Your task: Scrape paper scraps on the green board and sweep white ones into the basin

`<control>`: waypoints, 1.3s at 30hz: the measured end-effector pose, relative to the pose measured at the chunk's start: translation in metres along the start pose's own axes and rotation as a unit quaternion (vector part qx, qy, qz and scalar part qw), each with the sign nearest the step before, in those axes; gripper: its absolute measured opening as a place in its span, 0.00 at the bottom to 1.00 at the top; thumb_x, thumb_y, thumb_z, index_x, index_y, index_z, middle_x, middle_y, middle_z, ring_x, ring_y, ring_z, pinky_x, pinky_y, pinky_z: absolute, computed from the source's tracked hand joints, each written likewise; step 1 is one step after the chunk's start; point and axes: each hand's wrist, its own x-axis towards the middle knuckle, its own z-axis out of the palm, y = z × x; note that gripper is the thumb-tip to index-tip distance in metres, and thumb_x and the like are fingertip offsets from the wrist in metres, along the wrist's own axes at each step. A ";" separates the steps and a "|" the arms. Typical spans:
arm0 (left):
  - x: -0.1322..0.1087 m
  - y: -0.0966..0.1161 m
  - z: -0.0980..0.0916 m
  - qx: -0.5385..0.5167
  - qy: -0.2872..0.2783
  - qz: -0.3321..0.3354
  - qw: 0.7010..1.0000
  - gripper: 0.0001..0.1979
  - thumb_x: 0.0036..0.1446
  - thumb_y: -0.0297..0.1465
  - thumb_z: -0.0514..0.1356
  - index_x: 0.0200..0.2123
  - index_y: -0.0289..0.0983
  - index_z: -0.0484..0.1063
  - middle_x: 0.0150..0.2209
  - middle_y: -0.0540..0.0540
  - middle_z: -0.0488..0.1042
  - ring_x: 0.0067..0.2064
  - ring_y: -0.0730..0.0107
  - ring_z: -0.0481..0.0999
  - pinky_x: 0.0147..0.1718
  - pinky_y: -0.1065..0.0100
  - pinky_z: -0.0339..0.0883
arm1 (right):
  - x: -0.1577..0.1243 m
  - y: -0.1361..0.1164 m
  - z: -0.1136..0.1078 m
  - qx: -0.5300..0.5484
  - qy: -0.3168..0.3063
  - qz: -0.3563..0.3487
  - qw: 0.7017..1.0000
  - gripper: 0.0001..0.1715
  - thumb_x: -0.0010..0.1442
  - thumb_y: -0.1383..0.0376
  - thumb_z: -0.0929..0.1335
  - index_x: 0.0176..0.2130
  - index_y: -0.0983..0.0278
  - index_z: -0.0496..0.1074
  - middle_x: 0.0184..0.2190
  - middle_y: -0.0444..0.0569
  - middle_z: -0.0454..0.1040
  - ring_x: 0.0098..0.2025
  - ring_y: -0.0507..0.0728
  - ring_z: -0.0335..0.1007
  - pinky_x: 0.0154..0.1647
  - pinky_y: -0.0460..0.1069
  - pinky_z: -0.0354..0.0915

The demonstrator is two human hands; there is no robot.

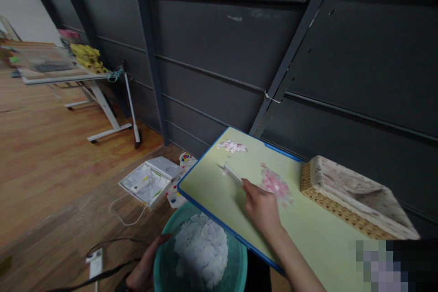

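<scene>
My right hand [262, 207] rests on a pale green table [318, 232] with a blue rim, fingers closed on a thin white flat piece [232, 174] that points away over the tabletop. Just right of the hand lies a heap of pink and white scraps [275, 185]. A smaller heap of pale scraps [232, 146] sits near the table's far corner. My left hand [145, 267] grips the rim of a teal bowl [236, 264] below the table edge, and the bowl is filled with white scraps [201, 248].
A woven basket with a mottled lining [349, 196] stands on the table at the right. An open white box [150, 180] and a cable lie on the wooden floor. A second table [61, 70] with yellow items stands far left before the dark wall.
</scene>
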 end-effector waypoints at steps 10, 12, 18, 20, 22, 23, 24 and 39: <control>-0.021 0.023 0.025 -0.023 -0.043 -0.010 0.999 0.08 0.43 0.31 0.68 0.27 0.33 0.77 0.21 0.47 0.79 0.21 0.64 0.76 0.24 0.66 0.70 | 0.012 0.002 0.006 0.036 -0.005 -0.038 0.999 0.24 0.56 0.75 0.60 0.49 0.65 0.73 0.42 0.51 0.79 0.37 0.54 0.77 0.39 0.46 0.70; -0.021 0.024 0.025 -0.019 -0.049 -0.023 0.998 0.08 0.45 0.32 0.67 0.27 0.32 0.76 0.21 0.46 0.79 0.22 0.62 0.76 0.25 0.64 0.70 | 0.005 -0.002 0.003 0.057 -0.009 -0.072 0.996 0.26 0.54 0.77 0.60 0.48 0.65 0.73 0.43 0.51 0.78 0.39 0.54 0.77 0.41 0.46 0.70; -0.023 0.028 0.024 -0.035 0.013 -0.004 0.999 0.07 0.54 0.29 0.60 0.27 0.34 0.76 0.23 0.48 0.80 0.21 0.67 0.76 0.26 0.67 0.69 | -0.036 -0.020 -0.016 0.131 0.015 -0.162 0.978 0.29 0.51 0.79 0.58 0.49 0.64 0.72 0.42 0.49 0.78 0.41 0.53 0.76 0.43 0.47 0.71; -0.026 0.029 0.027 -0.052 0.003 -0.022 0.998 0.07 0.53 0.29 0.60 0.27 0.34 0.77 0.24 0.48 0.80 0.22 0.68 0.76 0.27 0.68 0.69 | -0.048 -0.027 -0.023 0.138 0.015 -0.169 0.976 0.28 0.53 0.78 0.58 0.49 0.64 0.72 0.42 0.49 0.78 0.41 0.53 0.76 0.41 0.47 0.72; -0.028 0.031 0.030 -0.047 -0.025 -0.036 0.998 0.05 0.50 0.29 0.63 0.25 0.33 0.77 0.22 0.47 0.79 0.22 0.66 0.76 0.25 0.67 0.69 | -0.057 -0.033 -0.029 0.140 0.011 -0.170 0.976 0.26 0.56 0.77 0.58 0.49 0.64 0.72 0.43 0.49 0.78 0.41 0.54 0.76 0.40 0.47 0.72; -0.029 0.031 0.032 -0.037 -0.033 -0.033 0.998 0.05 0.48 0.29 0.64 0.25 0.33 0.77 0.21 0.47 0.79 0.21 0.65 0.76 0.25 0.67 0.69 | -0.060 -0.036 -0.032 0.139 0.007 -0.170 0.976 0.25 0.57 0.76 0.59 0.49 0.64 0.72 0.43 0.50 0.78 0.41 0.54 0.76 0.39 0.47 0.72; -0.030 0.031 0.033 -0.022 -0.033 -0.028 0.999 0.05 0.47 0.29 0.65 0.24 0.33 0.77 0.19 0.47 0.78 0.21 0.65 0.75 0.24 0.66 0.69 | -0.063 -0.038 -0.035 0.139 0.003 -0.169 0.976 0.24 0.57 0.75 0.59 0.50 0.63 0.71 0.43 0.50 0.78 0.41 0.54 0.76 0.38 0.47 0.72; -0.034 0.028 0.038 0.001 -0.042 -0.005 0.999 0.06 0.41 0.30 0.69 0.25 0.35 0.78 0.23 0.48 0.80 0.25 0.64 0.77 0.28 0.67 0.69 | -0.068 -0.036 -0.041 0.187 0.003 -0.125 0.974 0.26 0.59 0.75 0.59 0.52 0.58 0.70 0.41 0.48 0.79 0.38 0.54 0.77 0.38 0.47 0.73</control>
